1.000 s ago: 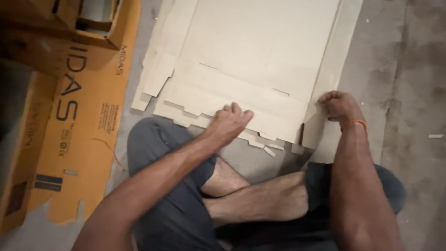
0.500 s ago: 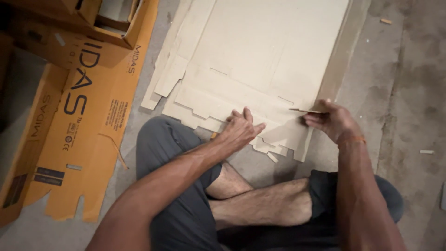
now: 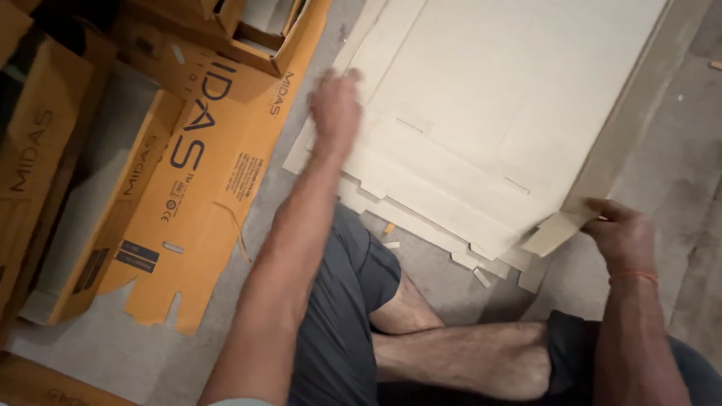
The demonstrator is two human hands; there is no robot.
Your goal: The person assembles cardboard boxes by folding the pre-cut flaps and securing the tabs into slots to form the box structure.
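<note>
A stack of flat pale die-cut cardboard sheets [image 3: 481,113] lies on the floor in front of my crossed legs. My left hand [image 3: 336,109] reaches out over the stack's left edge, blurred, fingers curled on or just above the cardboard; whether it grips anything is unclear. My right hand [image 3: 620,233], with an orange thread at the wrist, pinches a small cardboard flap [image 3: 556,231] at the stack's near right corner and lifts it slightly.
Flattened orange printed cartons [image 3: 188,188] lie to the left, with an open orange box [image 3: 226,37] at the top left. Small cardboard scraps [image 3: 481,277] lie on the grey concrete floor [image 3: 677,150] by my knees.
My left hand has moved from the stack's near edge up and left to its far left side. My right hand has shifted right and taken hold of the corner flap.
</note>
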